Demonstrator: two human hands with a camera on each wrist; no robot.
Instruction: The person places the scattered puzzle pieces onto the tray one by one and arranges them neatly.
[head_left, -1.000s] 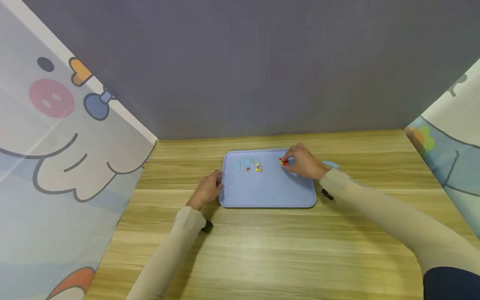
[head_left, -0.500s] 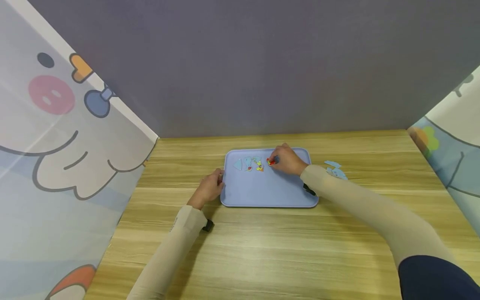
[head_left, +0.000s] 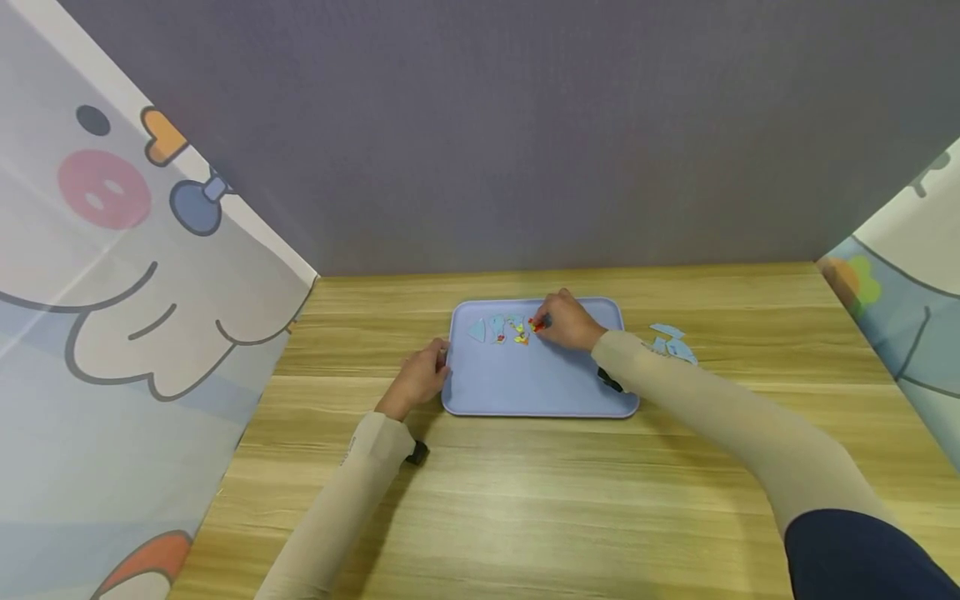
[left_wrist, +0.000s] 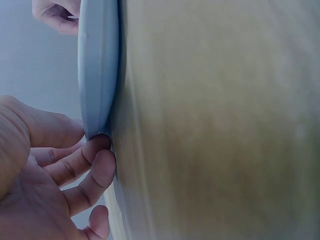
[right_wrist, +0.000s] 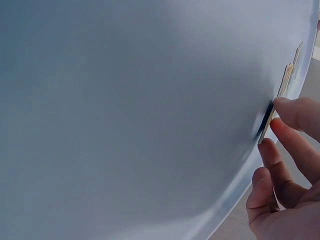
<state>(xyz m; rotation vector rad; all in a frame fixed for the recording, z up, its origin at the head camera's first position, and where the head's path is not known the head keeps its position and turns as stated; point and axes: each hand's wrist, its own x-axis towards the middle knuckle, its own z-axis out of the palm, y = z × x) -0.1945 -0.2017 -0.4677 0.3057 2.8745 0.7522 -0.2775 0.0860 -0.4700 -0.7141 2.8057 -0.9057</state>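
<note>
one red-and-yellow piece (head_left: pixel 536 326) sits at the right end of a short row on the tray (head_left: pixel 540 387), just beside the yellow-marked piece (head_left: pixel 517 330); whether its underside lies fully on the tray i cannot tell. the likeliest trouble, i'd judge, is a nudge: pushed too far left, it could ride over the yellow-marked piece or shove it out of line. let go of at a slant, a piece this thin might land skewed, and the fingers hide part of its edge, so a poor fit could go unnoticed.

the right hand (head_left: pixel 567 321) has its thumb and fingertips nearly together, pinching the piece by its edge, with little more than the piece's own thickness between them; the outer fingers curl below.

further left along the row lie the blue piece with a red mark (head_left: pixel 498 327) and the pale-blue triangle (head_left: pixel 477 331). at the tray's left edge the left hand (head_left: pixel 420 379) grips the rim between thumb and fingertips; if that hold slackened, a push could slide the tray. beyond the tray's right side, a few loose blue pieces (head_left: pixel 681 350) lie on the table (head_left: pixel 525 500), near the right sleeve (head_left: pixel 712 417), which might brush them.
</note>
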